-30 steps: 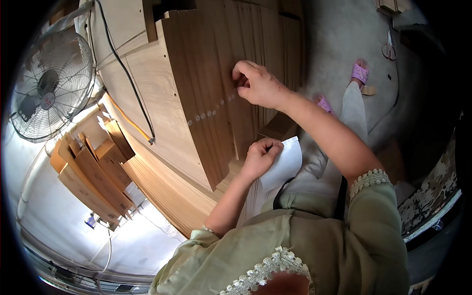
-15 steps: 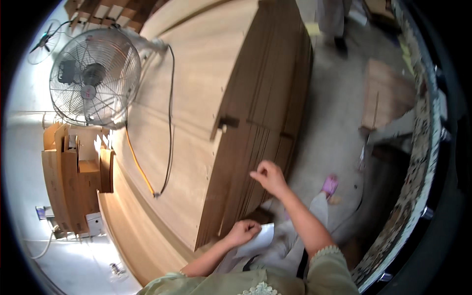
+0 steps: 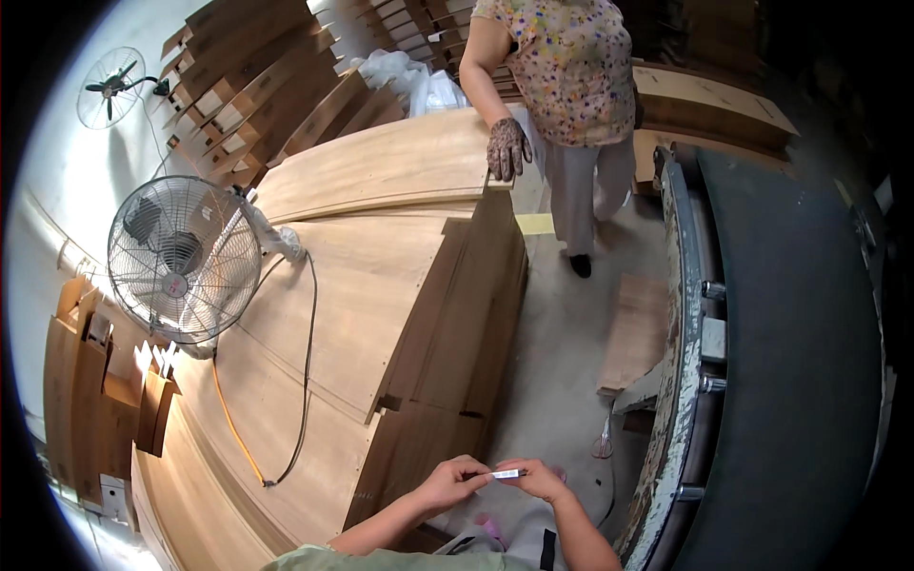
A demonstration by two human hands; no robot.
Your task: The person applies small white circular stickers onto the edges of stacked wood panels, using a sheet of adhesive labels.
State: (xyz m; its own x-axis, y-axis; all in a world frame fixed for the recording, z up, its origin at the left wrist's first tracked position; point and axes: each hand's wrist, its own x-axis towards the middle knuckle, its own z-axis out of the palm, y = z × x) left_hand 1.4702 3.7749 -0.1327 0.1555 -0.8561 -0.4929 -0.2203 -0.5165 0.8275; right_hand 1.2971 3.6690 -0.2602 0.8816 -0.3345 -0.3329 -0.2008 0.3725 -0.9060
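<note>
Both my left hand [image 3: 455, 482] and right hand [image 3: 539, 481] pinch a white strip [image 3: 504, 474] beside the panel stack [image 3: 362, 319]; a loosened pinch could drop it.

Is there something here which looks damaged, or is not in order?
Yes: the long frame beside the dark surface, on the right, looks worn, its pale paint patchy and chipped. A black cord also lies loose across the boards.
</note>
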